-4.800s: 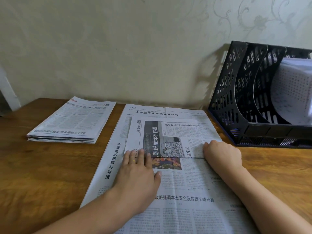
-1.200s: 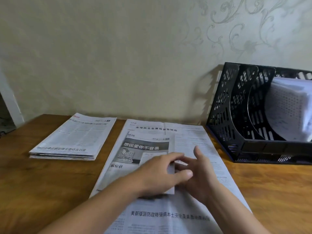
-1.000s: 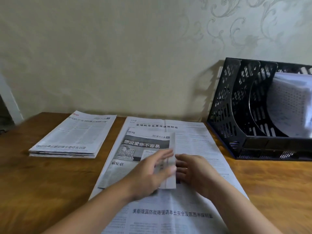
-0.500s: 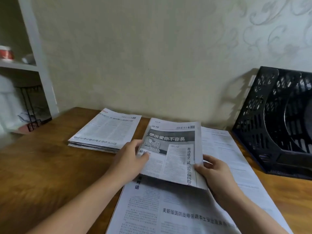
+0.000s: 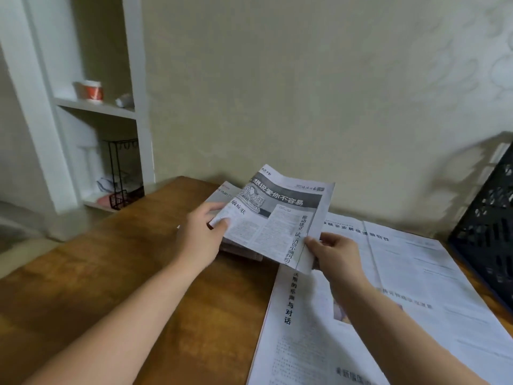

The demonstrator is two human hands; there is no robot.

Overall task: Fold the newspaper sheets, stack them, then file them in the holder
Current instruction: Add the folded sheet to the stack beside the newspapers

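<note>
Up in both hands, you held the folded newspaper (image 5: 277,218).
Your left hand (image 5: 201,236) pinched its left edge, your right hand (image 5: 334,255) its lower right corner, lifted above the stack (image 5: 222,191) on the wooden table (image 5: 116,273); open sheets (image 5: 402,287) lay beside, the black holder (image 5: 491,232) far right.

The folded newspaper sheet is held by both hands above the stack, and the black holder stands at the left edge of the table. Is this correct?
Not quite. In the head view the black holder stands at the right edge of the table, not the left. The rest holds: the left hand and right hand both hold the folded newspaper sheet above the stack.
</note>
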